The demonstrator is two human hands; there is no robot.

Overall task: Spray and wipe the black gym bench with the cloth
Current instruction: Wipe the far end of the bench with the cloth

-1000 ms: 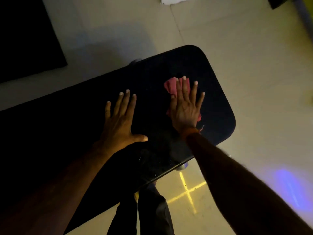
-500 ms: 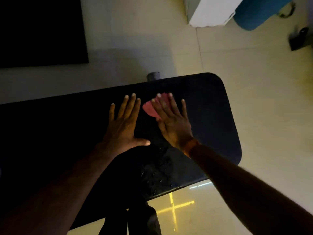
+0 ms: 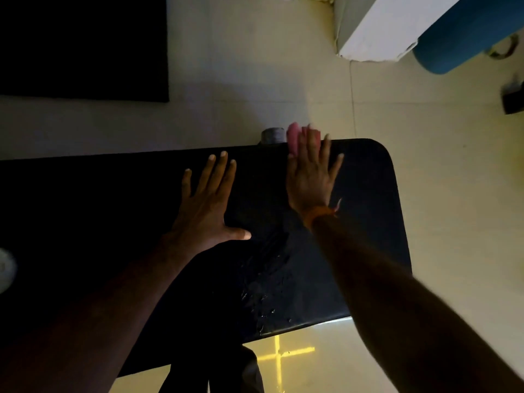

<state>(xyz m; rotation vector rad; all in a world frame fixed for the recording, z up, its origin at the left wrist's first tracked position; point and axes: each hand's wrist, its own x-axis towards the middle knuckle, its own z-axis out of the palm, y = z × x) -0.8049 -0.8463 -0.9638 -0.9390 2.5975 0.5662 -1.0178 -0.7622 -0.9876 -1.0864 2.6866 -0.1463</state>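
The black gym bench (image 3: 368, 222) runs across the middle of the view, its rounded end at the right. Wet droplets and streaks shine near its front edge. My right hand (image 3: 310, 177) lies flat with straight fingers at the bench's far edge, pressing a pink cloth (image 3: 293, 137) that sticks out past the fingertips and over the edge. My left hand (image 3: 207, 205) rests flat on the bench, fingers spread, a hand's width left of the right one. No spray bottle is in view.
Pale tiled floor (image 3: 255, 80) surrounds the bench. A black mat (image 3: 82, 46) lies at the far left. A white box (image 3: 377, 26) and a blue cylinder (image 3: 459, 38) stand at the far right. A grey bench foot (image 3: 272, 135) shows behind the far edge.
My right hand has slid the pink cloth away from me across the bench to its far edge. The left hand has stayed pressed flat in place.
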